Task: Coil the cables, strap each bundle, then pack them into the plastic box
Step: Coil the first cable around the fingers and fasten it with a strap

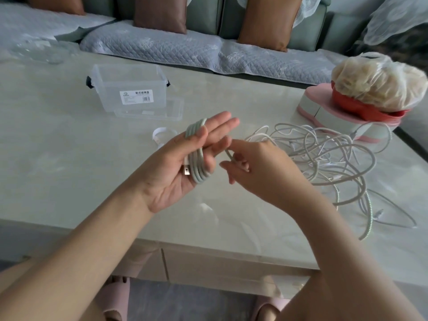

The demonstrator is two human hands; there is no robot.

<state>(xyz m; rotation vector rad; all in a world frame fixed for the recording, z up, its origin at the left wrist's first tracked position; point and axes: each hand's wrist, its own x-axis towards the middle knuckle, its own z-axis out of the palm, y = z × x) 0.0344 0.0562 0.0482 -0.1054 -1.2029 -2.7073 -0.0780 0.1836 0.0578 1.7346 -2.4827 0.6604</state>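
Note:
A white cable coil [196, 156] is wound several turns around the straight fingers of my left hand [183, 167], palm up over the table, and the thumb presses the USB plug end against the palm. My right hand [257, 167] sits just right of it, fingers curled, pinching the cable's loose run [228, 153]. A tangle of white cables [324, 158] lies on the table to the right. The clear plastic box [129, 86] stands open at the back left, its lid [150, 112] lying in front of it. White straps [161, 133] lie behind my left hand.
A pink and grey stand [324, 112] holds a red bowl [361, 107] covered by a filled plastic bag at the right. Clear glassware [39, 52] sits at the far left corner. A sofa with cushions runs behind the table [69, 158]. The table's near edge is below my forearms.

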